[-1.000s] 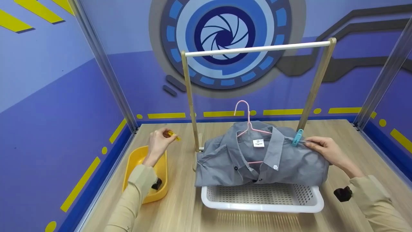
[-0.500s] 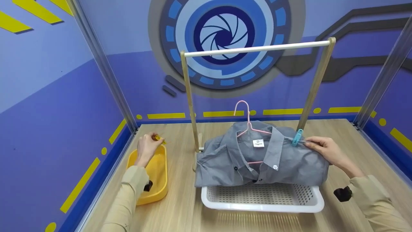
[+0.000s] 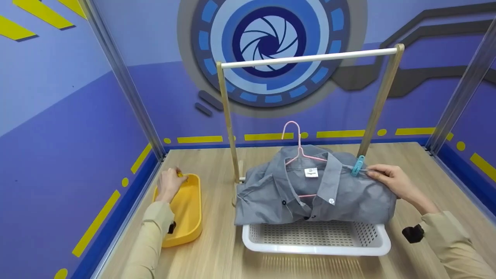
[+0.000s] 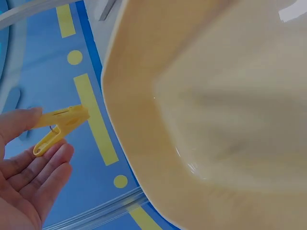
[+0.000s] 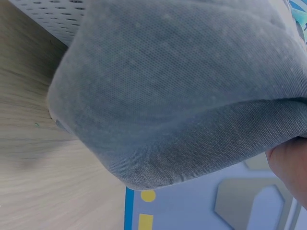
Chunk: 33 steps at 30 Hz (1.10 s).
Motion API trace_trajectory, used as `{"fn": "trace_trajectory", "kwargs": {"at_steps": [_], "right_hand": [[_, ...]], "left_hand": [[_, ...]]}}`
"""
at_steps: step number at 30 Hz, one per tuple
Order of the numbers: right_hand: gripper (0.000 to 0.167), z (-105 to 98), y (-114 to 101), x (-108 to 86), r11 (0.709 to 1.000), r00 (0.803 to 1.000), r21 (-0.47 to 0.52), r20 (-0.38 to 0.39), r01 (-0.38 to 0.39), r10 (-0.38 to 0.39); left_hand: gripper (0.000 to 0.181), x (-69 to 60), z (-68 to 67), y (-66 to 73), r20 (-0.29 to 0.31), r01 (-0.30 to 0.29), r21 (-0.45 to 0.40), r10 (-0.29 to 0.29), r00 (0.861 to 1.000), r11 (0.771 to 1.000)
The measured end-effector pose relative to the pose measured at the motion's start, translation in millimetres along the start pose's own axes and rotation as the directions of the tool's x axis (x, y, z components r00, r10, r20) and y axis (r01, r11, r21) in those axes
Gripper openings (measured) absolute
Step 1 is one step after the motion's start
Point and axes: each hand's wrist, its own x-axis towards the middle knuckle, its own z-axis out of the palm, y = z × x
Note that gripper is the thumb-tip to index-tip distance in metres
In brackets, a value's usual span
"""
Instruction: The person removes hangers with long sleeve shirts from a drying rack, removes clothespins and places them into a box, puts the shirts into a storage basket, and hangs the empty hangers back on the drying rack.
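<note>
Over the far left part of a yellow tray (image 3: pixel 198 209), my left hand (image 3: pixel 170 185) pinches a yellow clothespin (image 4: pixel 60 125) between thumb and fingers. A grey collared shirt (image 3: pixel 263 205) lies across a white basket, with a pink hanger (image 3: pixel 299 135) inside its neck and the hook standing up. On the shirt's right shoulder sits a blue clothespin (image 3: pixel 358 166). Just right of that clothespin, my right hand (image 3: pixel 393 182) pinches the shirt's shoulder fabric. In the right wrist view the shirt's sleeve (image 5: pixel 177 96) fills most of the picture and hides the fingertips.
The white perforated basket (image 3: pixel 316 250) stands on the wooden table (image 3: pixel 221 232) under the shirt. Behind it rises a rack with a white rod (image 3: pixel 310 59) and wooden posts. Blue-purple panels (image 3: pixel 97 116) enclose the table at the back and sides.
My left hand has moved left and down with the yellow clothespin, from beside the tray to over its far end. The right hand and the shirt have stayed in place.
</note>
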Motion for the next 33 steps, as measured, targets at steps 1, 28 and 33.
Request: {"fn": "trace_trajectory", "kwargs": {"at_steps": [1, 28, 33], "right_hand": [[0.012, 0, 0, -0.1, 1.000, 1.000, 0.004, 0.001, -0.002, 0.002], [0.013, 0, 15, -1.2, 1.000, 1.000, -0.002, 0.008, -0.022, 0.022], [0.015, -2, 32, -1.9, 0.999, 0.999, -0.009, 0.013, -0.048, 0.048]], "left_hand": [[0.023, 0.0, 0.2, -0.5, 0.018, 0.008, 0.005, -0.009, 1.000, 1.000], [0.020, -4.6, 18.0, -12.1, 0.267, 0.106, 0.173, -0.150, 0.952, 0.979], [0.028, -4.8, 22.1, -13.5, 0.311, 0.109, 0.201, -0.169, 0.935, 0.974]]}}
